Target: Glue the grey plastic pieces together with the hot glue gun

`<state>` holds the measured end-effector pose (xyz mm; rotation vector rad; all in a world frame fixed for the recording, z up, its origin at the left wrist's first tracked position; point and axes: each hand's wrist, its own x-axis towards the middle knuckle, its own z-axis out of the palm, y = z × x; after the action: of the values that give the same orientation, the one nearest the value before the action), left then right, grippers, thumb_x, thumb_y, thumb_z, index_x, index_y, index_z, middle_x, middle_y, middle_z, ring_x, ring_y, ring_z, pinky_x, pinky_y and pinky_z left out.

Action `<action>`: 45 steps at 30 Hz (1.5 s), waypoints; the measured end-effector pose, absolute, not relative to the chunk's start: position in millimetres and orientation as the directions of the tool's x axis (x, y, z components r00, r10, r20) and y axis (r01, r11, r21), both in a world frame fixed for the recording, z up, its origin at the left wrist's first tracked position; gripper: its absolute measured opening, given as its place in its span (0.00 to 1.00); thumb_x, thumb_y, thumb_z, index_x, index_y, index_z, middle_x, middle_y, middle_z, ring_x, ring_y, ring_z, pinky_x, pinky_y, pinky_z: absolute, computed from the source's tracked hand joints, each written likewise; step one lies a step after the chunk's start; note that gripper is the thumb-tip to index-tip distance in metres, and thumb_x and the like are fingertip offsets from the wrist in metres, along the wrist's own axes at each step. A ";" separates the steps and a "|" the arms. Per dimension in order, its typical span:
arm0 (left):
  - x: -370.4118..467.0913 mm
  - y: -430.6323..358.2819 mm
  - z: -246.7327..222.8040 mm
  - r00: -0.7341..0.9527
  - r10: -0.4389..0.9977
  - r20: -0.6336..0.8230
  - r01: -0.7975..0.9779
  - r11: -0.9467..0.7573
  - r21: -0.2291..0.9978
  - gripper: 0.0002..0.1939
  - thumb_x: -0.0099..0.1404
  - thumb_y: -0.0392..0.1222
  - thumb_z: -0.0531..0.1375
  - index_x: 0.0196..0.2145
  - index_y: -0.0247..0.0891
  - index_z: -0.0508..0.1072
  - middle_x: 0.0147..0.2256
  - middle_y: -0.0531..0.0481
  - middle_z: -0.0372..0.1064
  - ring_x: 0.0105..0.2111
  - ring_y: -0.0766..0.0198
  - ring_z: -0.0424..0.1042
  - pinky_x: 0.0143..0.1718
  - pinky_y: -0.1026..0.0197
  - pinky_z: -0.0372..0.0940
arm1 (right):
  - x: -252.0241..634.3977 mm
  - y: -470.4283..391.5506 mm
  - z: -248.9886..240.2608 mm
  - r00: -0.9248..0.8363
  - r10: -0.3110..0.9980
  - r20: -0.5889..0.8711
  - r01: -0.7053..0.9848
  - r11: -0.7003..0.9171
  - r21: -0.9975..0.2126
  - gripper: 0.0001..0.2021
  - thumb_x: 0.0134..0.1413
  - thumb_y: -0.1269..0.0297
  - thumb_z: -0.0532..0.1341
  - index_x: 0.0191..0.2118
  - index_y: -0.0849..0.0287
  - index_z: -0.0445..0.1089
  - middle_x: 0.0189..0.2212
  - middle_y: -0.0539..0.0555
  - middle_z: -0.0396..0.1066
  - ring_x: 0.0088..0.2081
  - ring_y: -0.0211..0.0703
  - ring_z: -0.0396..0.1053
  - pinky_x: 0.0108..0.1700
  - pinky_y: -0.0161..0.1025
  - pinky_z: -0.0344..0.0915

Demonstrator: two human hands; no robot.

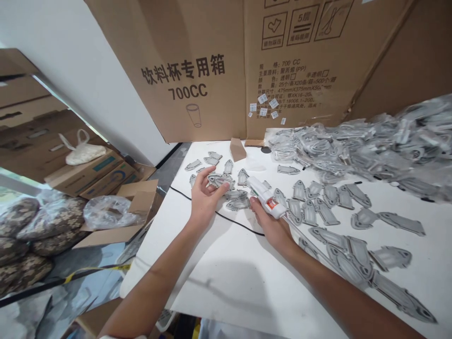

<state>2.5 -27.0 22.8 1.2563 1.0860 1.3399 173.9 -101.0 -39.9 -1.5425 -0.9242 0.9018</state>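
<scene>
White table point(219, 292) in front: smooth, matte, stiff. Loose grey parts point(402, 296) lie across its right side, some overlapping: thin, elongated, pointed at one end, raised ribs and rims.

Right hand point(275, 230) is wrapped around a white tool point(264, 197), fingers closed on the body, nose aimed away over the table. Looks like a glue gun: hard glossy plastic, orange label, pale rod point(295, 227) out the back. Probably light, a bit slick. Hold by the body, keep skin off the nose in case it's hot.

Black cord point(240, 227) runs on the table behind the wrists; flexible, could snag.

Left hand point(205, 202) has a grey part point(221, 180) pinched between thumb and fingers, just above others on the table, left of the tool's nose. Reads as light, fairly stiff, maybe brittle at the thin edges. Best grip: long side edges, faces free.

Farther: brown cardboard piece point(238, 149), folded, stiff. Bagged parts point(353, 146) heaped right, crinkly clear film, slippery. Behind, big corrugated carton point(197, 42), flat printed walls, small stickers point(262, 99).
</scene>
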 end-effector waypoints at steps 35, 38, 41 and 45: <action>9.0 -33.5 24.2 -0.068 0.991 0.119 -0.032 -0.121 0.992 0.16 0.57 0.47 0.75 0.41 0.38 0.84 0.43 0.43 0.81 0.47 0.52 0.78 0.51 0.52 0.73 | 171.7 -103.7 -25.3 0.100 0.937 0.334 0.299 0.292 -0.908 0.17 0.67 0.62 0.60 0.27 0.55 0.56 0.24 0.44 0.56 0.26 0.37 0.53 0.30 0.38 0.49; 9.9 -33.8 25.1 -0.082 0.994 0.077 -0.056 -0.082 0.995 0.16 0.55 0.46 0.75 0.40 0.37 0.84 0.42 0.43 0.81 0.45 0.54 0.78 0.49 0.53 0.73 | 172.5 -103.9 -27.6 0.094 0.942 0.323 0.326 0.277 -0.904 0.18 0.67 0.62 0.60 0.26 0.55 0.55 0.24 0.44 0.55 0.25 0.36 0.52 0.29 0.38 0.48; 10.5 -34.3 26.4 -0.094 0.995 0.043 -0.063 -0.049 0.997 0.16 0.55 0.46 0.75 0.40 0.37 0.84 0.41 0.43 0.81 0.43 0.55 0.79 0.49 0.53 0.73 | 172.5 -103.8 -29.1 0.087 0.942 0.325 0.353 0.276 -0.894 0.19 0.67 0.61 0.59 0.25 0.55 0.52 0.22 0.44 0.54 0.25 0.36 0.51 0.28 0.38 0.47; 10.7 -35.1 27.6 -0.100 0.995 0.027 -0.054 -0.032 0.998 0.16 0.54 0.45 0.75 0.40 0.37 0.84 0.42 0.43 0.81 0.43 0.55 0.78 0.50 0.53 0.73 | 171.6 -103.6 -30.1 0.122 0.947 0.297 0.360 0.237 -0.902 0.21 0.65 0.60 0.59 0.24 0.55 0.50 0.20 0.43 0.52 0.23 0.35 0.49 0.26 0.37 0.46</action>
<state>10.7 -35.1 27.6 1.1409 1.2258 1.3300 171.6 -103.6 -30.1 -1.3167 -1.4370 0.6902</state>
